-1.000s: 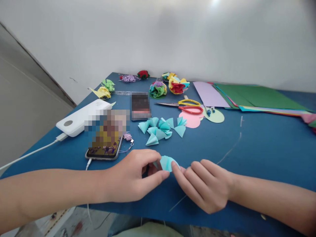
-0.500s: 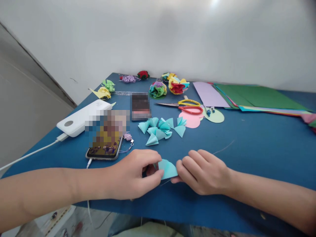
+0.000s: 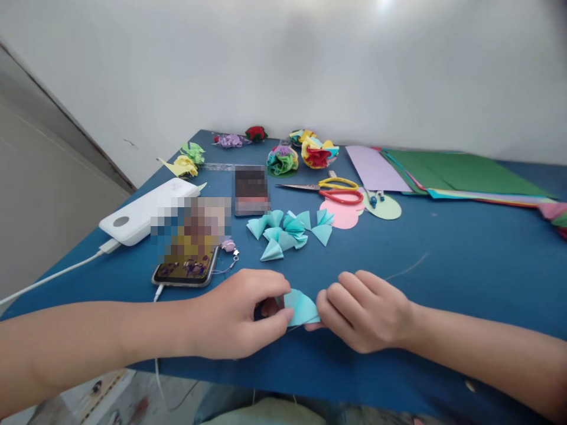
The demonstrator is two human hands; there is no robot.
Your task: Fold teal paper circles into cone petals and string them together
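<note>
Both hands (image 3: 301,316) on teal paper piece (image 3: 302,307)

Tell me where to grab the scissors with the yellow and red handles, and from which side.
Take the yellow-and-red-handled scissors by their handle loops, probably coming from the right. They lie flat on the blue table, blades shut and pointing left, loops toward the pink paper circle. That way the fingers likely stay off the tips.
</note>
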